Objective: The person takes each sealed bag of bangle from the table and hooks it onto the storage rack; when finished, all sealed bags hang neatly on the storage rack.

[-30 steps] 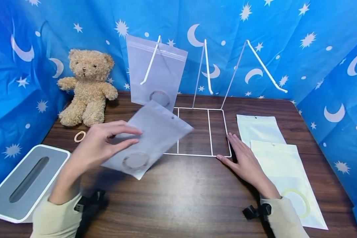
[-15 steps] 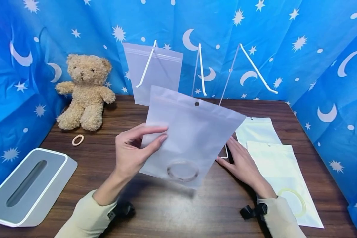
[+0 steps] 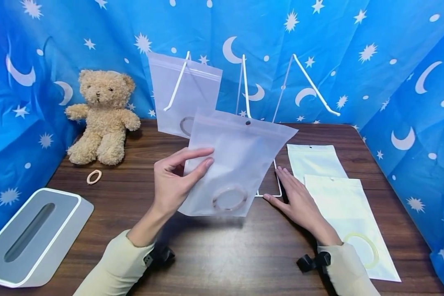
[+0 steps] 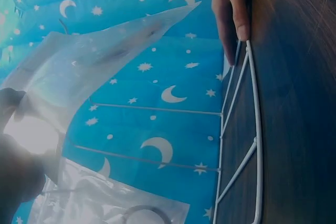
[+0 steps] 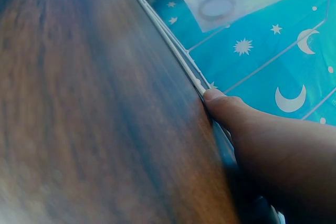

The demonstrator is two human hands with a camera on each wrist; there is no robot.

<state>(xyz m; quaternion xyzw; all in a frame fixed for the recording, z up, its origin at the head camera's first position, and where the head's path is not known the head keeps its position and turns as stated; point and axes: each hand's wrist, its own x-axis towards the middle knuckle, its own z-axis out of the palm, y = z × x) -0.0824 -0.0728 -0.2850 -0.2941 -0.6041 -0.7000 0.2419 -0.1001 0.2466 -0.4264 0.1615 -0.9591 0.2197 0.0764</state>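
Observation:
My left hand (image 3: 175, 176) pinches the left side of a translucent zip bag (image 3: 240, 144) between thumb and fingers. A round bangle (image 3: 229, 209) lies low inside it, and a hang hole shows at its top edge. The bag is held in the air, tilted, before a white wire display rack (image 4: 256, 103) with three hooks. On the left hook hangs a similar bag (image 3: 204, 94), its bangle partly covered by the held one. My right hand (image 3: 299, 201) rests at the rack base's front right corner, fingers extended; its thumb (image 5: 231, 111) touches the rail in the right wrist view.
Two pale bags (image 3: 336, 205) overlap on the table at right; the nearer contains a yellow-green bangle (image 3: 373, 250). At left are a teddy bear (image 3: 105, 115), a small beige ring (image 3: 94, 177) and a grey-topped tissue box (image 3: 55, 242). A blue star-patterned cloth (image 3: 266, 24) encloses the table.
My left hand has carried the bag rightward from the left, in front of the rack, and turned it more upright. The right hand stays on the rack's corner. The head view has shifted slightly.

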